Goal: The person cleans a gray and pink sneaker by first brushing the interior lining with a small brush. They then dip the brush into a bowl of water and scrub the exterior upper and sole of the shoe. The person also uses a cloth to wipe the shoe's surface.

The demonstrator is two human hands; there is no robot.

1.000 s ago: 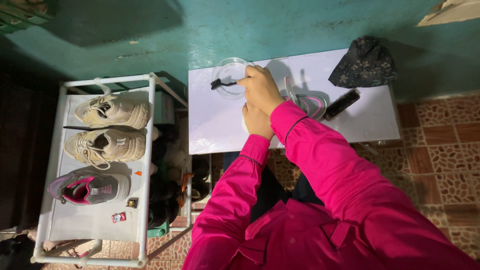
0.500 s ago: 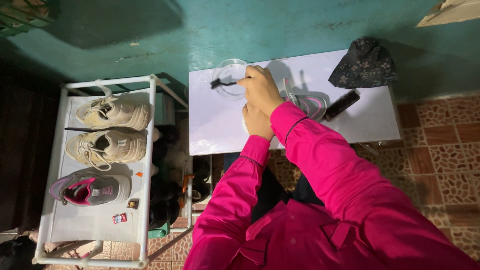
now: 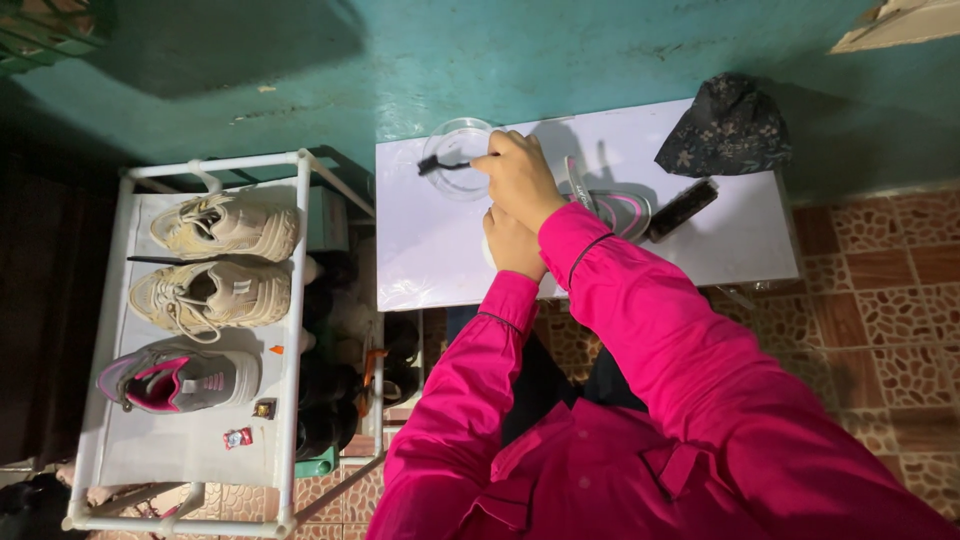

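A: What do I have on the feed, by count?

B: I see two hands. My right hand [image 3: 520, 178] has its fingers pinched narrow around one small dark brush [image 3: 443, 165], whose bristles sit over the one clear bowl [image 3: 458, 150] at the table's far edge. My left hand [image 3: 512, 243] lies just below the right, partly hidden by it; I cannot tell how its fingers are set.

A: Other things on the table?

B: One sandal [image 3: 612, 205] with pink and grey straps just right of my right hand, one dark flat object [image 3: 682, 209] beside it, and one dark patterned cloth [image 3: 728, 128] at the far right corner.

A: And the shoes?

B: Three on the top of the rack [image 3: 110, 300]: two beige sneakers [image 3: 225, 226] [image 3: 212, 295] and one grey and pink sneaker [image 3: 180, 378]. Two small wrappers lie near them; I cannot make out more.

A: Surface and room?

B: The table [image 3: 430, 250] is white and flat, set against a teal wall [image 3: 560, 50]. The white rack stands just to its left. The floor [image 3: 880, 290] is reddish-brown patterned tile.
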